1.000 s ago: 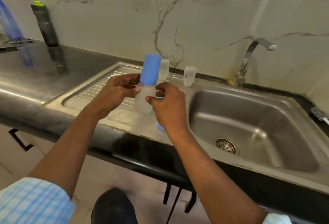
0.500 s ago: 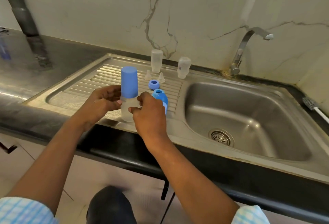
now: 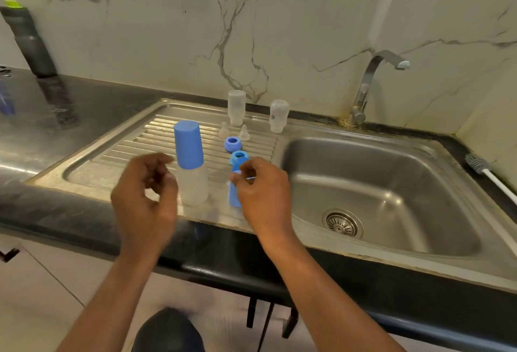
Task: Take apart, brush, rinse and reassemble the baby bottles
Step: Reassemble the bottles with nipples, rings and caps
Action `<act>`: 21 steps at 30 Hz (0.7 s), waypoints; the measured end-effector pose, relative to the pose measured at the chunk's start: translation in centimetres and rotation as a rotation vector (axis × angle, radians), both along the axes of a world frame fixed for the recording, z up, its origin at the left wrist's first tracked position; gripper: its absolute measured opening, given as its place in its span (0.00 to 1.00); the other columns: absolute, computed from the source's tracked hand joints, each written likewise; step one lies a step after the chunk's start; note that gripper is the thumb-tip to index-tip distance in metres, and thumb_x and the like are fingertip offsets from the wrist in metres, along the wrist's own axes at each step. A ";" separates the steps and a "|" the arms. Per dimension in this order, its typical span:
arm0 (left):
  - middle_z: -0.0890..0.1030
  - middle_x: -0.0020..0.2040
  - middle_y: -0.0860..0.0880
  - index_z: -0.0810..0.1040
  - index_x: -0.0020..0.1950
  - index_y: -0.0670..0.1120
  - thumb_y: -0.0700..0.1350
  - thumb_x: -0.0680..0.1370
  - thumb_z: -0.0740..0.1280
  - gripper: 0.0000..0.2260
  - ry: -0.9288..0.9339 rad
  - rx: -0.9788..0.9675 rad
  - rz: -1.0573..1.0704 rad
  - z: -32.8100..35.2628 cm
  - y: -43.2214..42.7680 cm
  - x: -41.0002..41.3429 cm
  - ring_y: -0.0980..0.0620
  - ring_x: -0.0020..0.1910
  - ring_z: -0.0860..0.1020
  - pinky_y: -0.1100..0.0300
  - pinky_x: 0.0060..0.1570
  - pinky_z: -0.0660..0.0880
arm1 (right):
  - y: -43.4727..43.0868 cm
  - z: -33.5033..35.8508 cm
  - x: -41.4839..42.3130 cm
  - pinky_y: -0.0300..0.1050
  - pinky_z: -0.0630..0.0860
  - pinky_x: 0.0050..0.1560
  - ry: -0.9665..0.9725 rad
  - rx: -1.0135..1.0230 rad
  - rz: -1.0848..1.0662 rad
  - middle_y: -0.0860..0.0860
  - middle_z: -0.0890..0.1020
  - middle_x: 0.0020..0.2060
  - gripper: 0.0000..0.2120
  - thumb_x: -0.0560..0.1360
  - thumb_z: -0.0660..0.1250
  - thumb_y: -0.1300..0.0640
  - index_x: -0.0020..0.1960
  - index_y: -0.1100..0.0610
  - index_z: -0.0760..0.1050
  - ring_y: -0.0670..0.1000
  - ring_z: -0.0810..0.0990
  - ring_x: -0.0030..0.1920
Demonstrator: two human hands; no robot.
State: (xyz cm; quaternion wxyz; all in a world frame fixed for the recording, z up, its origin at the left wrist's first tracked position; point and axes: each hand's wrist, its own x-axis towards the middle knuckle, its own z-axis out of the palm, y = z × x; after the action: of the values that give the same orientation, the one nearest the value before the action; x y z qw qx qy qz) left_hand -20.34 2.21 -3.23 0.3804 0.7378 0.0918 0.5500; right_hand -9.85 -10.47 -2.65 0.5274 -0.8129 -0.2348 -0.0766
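Head view: a baby bottle (image 3: 190, 161) with a tall blue cap stands upright on the ribbed drainboard (image 3: 117, 152) of the steel sink, near its front edge. The left hand (image 3: 145, 197) hangs just beside the bottle on its left, apart from it; its grip is loose, fingers half curled, and it holds nothing. The right hand (image 3: 263, 192) is to the bottle's right with its fingers curled toward the thumb. It partly hides a loose blue cap (image 3: 234, 193), and I cannot tell whether that grip touches the cap.

Behind them on the drainboard lie 2 blue rings (image 3: 232, 143), 2 clear nipples (image 3: 244, 132) and 2 clear bottle bodies (image 3: 236, 106) standing neck down. The basin (image 3: 391, 183) and tap (image 3: 369, 80) are at right, and a bottle brush (image 3: 486, 172) lies on the counter (image 3: 84, 99) at the far right.
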 end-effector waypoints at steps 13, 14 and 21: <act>0.80 0.46 0.58 0.78 0.54 0.52 0.34 0.77 0.67 0.13 0.217 0.044 -0.048 0.4 -6.6 7.4 0.56 0.42 0.79 0.57 0.39 0.78 | -4.2 -0.2 9.2 0.41 0.77 0.46 0.055 -0.205 -0.010 0.49 0.84 0.43 0.05 0.74 0.71 0.57 0.50 0.55 0.82 0.46 0.81 0.44; 0.80 0.47 0.56 0.79 0.54 0.51 0.35 0.78 0.67 0.12 0.226 0.041 -0.032 0.8 -6.6 7.8 0.56 0.42 0.79 0.57 0.40 0.78 | -3.9 -0.1 9.9 0.41 0.77 0.47 0.060 -0.229 0.007 0.49 0.84 0.44 0.06 0.74 0.71 0.58 0.51 0.55 0.82 0.47 0.82 0.45; 0.84 0.53 0.49 0.83 0.57 0.47 0.37 0.78 0.64 0.12 0.505 0.047 0.044 4.8 -4.6 15.3 0.49 0.49 0.81 0.61 0.49 0.72 | 0.1 -0.3 14.0 0.45 0.80 0.50 0.060 -0.327 0.070 0.52 0.85 0.46 0.06 0.74 0.71 0.60 0.51 0.57 0.83 0.50 0.82 0.45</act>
State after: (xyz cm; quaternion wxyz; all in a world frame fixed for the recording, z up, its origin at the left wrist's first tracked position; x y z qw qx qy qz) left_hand -5.00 -2.40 1.56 0.3162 0.8583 0.1870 0.3584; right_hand 4.14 -10.34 -2.97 0.3974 -0.8811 -0.2563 0.0054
